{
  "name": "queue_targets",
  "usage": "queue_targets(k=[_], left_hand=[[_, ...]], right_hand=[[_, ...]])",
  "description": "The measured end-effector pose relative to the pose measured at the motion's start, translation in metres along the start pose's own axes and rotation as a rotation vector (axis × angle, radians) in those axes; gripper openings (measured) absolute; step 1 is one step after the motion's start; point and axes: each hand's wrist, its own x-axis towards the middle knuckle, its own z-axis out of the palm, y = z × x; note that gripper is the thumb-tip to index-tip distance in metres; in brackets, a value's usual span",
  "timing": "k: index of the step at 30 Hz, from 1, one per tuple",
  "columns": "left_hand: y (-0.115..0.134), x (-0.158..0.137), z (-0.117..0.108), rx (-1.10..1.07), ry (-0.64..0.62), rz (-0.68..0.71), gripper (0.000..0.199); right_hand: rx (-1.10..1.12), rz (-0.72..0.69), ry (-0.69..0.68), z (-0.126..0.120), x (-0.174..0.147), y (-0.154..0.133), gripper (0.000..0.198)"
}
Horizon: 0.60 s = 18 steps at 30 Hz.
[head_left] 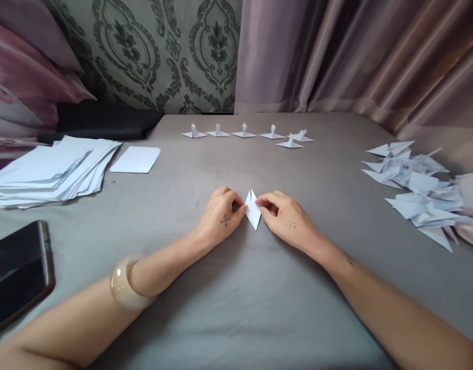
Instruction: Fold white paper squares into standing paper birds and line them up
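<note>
A small piece of white folded paper (253, 211) is held between my two hands, just above or on the grey cloth in the middle of the view. It is diamond-shaped, with a split in its far tip and a single point towards me. My left hand (223, 213) pinches its left edge between thumb and fingers. On the opposite edge, my right hand (286, 216) is closed in a similar pinch. The inner fingers of both hands are partly hidden. A pale bangle (124, 285) circles my left forearm.
Several folded paper figures (244, 131) stand in a row at the far side. Loose white sheets (55, 172) are stacked at left, beside a smaller square stack (135, 159). A phone (18, 275) lies nearer me. Folded paper pieces (425, 190) are heaped at right. Curtains (283, 56) hang behind.
</note>
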Motion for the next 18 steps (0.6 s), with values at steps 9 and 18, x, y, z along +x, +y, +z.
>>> queue_targets(k=[9,18], left_hand=[[-0.002,-0.009,-0.008,0.057,-0.119,0.132,0.029],[-0.013,-0.005,-0.013,0.256,-0.14,0.38,0.024]], right_hand=[[-0.118,-0.082,-0.172,-0.014,-0.003,0.004,0.035],[-0.153,-0.099,-0.224,-0.018,-0.005,0.005,0.033]])
